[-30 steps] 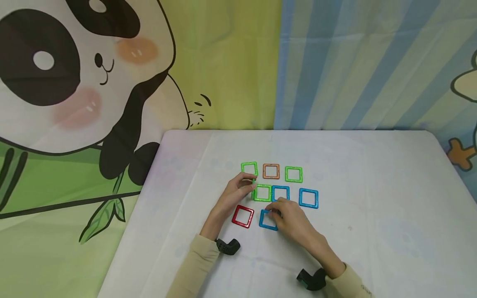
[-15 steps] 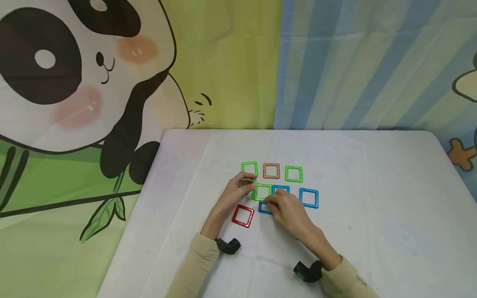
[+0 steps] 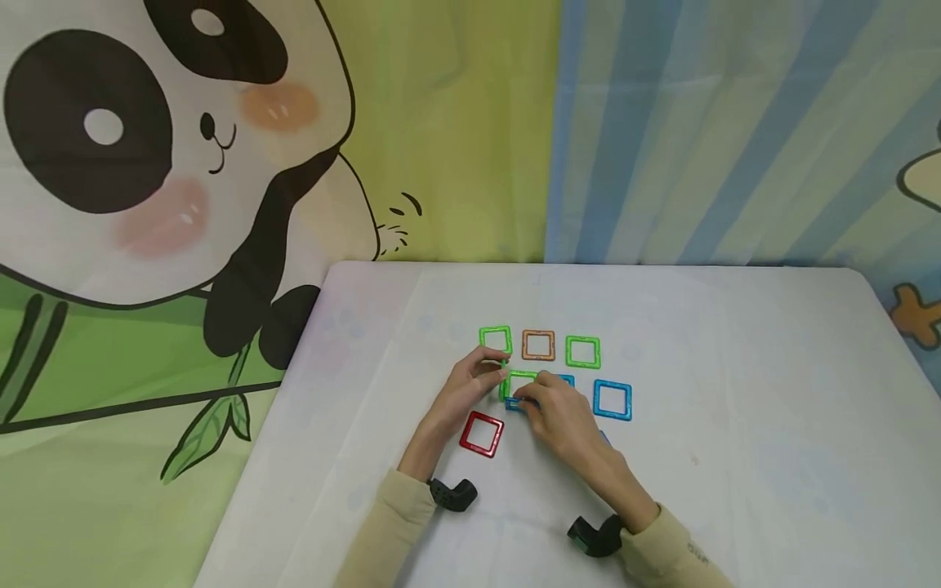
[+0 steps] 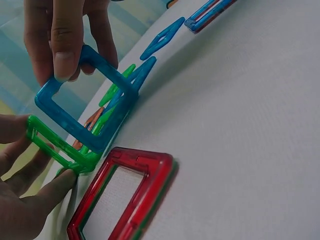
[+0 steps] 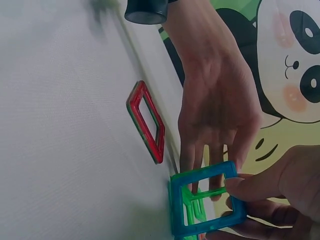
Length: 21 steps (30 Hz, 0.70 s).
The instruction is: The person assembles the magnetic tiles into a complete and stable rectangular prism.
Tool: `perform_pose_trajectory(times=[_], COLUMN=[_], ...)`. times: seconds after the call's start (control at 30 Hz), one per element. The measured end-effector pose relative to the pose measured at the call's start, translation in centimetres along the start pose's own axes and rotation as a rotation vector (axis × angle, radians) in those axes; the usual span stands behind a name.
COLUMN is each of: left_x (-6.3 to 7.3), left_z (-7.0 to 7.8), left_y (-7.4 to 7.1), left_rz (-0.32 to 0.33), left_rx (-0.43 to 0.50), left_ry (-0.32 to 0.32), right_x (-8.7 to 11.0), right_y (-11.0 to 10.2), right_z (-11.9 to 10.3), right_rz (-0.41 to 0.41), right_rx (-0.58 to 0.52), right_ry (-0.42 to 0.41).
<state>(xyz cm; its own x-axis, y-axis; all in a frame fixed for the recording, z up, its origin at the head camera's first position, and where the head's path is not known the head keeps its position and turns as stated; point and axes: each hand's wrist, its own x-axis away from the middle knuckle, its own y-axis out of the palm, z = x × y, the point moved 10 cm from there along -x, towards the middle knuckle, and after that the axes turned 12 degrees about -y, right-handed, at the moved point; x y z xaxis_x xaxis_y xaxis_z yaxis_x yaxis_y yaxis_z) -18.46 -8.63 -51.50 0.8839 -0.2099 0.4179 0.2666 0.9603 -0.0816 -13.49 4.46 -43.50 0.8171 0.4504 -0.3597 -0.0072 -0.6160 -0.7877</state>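
Observation:
In the head view my left hand [image 3: 463, 388] holds a green magnetic square tile [image 4: 52, 142] on edge, seen in the left wrist view. It stands at the left side of a flat green square tile [image 3: 524, 374]. My right hand [image 3: 562, 416] pinches a blue square tile [image 5: 202, 230] by its upper edge. That blue tile is upright, its lower edge at the near side of the flat green tile; whether they touch fully I cannot tell. A flat blue tile [image 3: 568, 379] is mostly hidden behind the right hand. A red square tile [image 3: 481, 434] lies close to my left wrist.
Behind the hands lie a green tile [image 3: 496, 330], an orange tile [image 3: 539, 358] and another green tile [image 3: 583, 365]. To the right lies a blue tile [image 3: 613, 418]. A bit of something blue [image 3: 605, 438] shows beside my right wrist. All lie on a white-covered table [image 3: 735, 490].
My right hand has lifted the near blue tile from flat to upright and brought it away from me, against the flat green tile's near side. My left hand keeps its hold.

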Motion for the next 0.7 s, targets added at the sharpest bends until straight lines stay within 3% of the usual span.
perform_pose_trajectory(times=[0.7], left_x=[-0.03], left_z=[-0.31], left_y=[-0.27], left_rz=[0.026], left_rx=[0.015], left_ry=[0.02], right_x=[-0.34], right_y=[0.54], right_z=[0.07], right_rz=[0.032], right_rx=[-0.012], right_ry=[-0.007])
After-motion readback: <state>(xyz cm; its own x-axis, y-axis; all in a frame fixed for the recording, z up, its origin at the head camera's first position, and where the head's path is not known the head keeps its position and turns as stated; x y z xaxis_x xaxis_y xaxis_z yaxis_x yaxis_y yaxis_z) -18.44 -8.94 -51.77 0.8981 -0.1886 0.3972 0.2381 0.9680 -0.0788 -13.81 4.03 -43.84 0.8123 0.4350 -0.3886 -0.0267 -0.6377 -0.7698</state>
